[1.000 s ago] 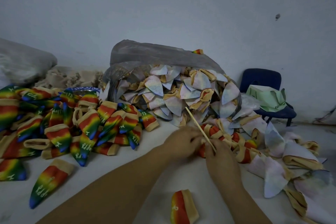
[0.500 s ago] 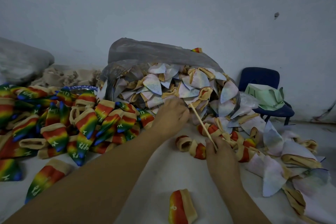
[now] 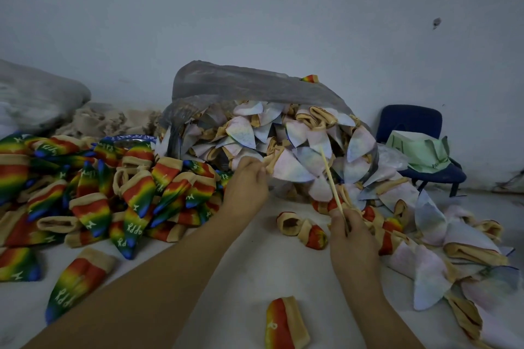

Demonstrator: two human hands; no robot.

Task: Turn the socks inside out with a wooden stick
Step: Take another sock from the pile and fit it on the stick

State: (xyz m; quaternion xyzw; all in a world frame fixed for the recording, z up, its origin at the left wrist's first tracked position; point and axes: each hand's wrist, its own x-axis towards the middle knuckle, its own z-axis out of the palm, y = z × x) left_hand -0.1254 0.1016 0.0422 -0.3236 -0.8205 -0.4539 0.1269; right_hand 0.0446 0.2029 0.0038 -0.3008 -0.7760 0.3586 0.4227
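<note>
Rainbow pile at 9 o'clock reckoned done, maybe half. Pale socks at 1 o'clock left to be turned. Wooden stick gripped by right hand, pale sock pinched by left hand.

Bag: lies on the floor against the wall, mouth toward the viewer.
- In its mouth, spilling out before it and to the right: loose socks.
- On top: one sock.
- Left: sock heap. Behind the heap is a fabric pile, and a sack lies further left.
- Right: chair with a folded item on its seat.
- Before: left hand at the mouth. Right hand beside it grips the wooden stick, which slants up toward the mouth. A rolled sock lies between the hands, and a single sock lies nearest the viewer.
</note>
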